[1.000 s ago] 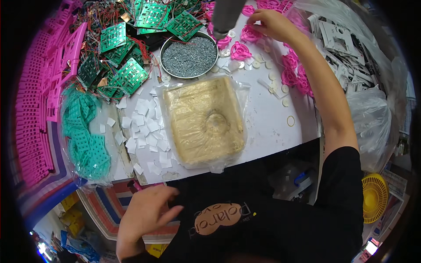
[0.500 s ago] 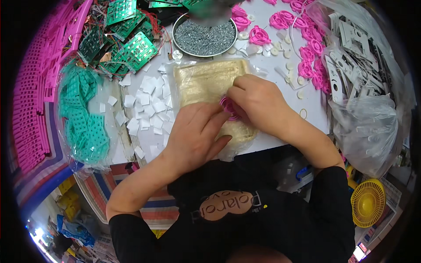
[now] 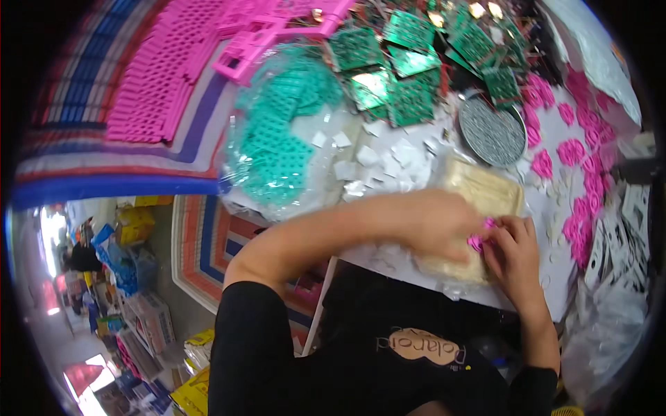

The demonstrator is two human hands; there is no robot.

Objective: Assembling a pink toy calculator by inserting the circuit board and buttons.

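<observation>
Over a beige, plastic-wrapped pad [image 3: 489,188], my right hand [image 3: 515,258] pinches a small pink plastic ring-shaped part [image 3: 476,243] between thumb and fingers. My left hand [image 3: 447,223] is close beside the part on its left. Motion smears its fingers, so I cannot make out whether they touch or hold anything. Beyond the pad stands a round metal dish [image 3: 494,130] full of small grey metal pieces, likely screws. More pink parts [image 3: 571,152] of the same colour lie scattered on the white table [image 3: 555,274] to the right.
Small white squares [image 3: 388,163] lie left of the pad. Beside them is a clear bag of teal perforated sheets [image 3: 277,149]. Green circuit boards [image 3: 413,97] with wires pile up at the back. Pink panels [image 3: 170,76] are stacked far left; white plates [image 3: 607,239] lie far right.
The view has swung left, so the table now appears further right and tilted. The pink part stays at my right hand; my left hand is now blurred by motion.
</observation>
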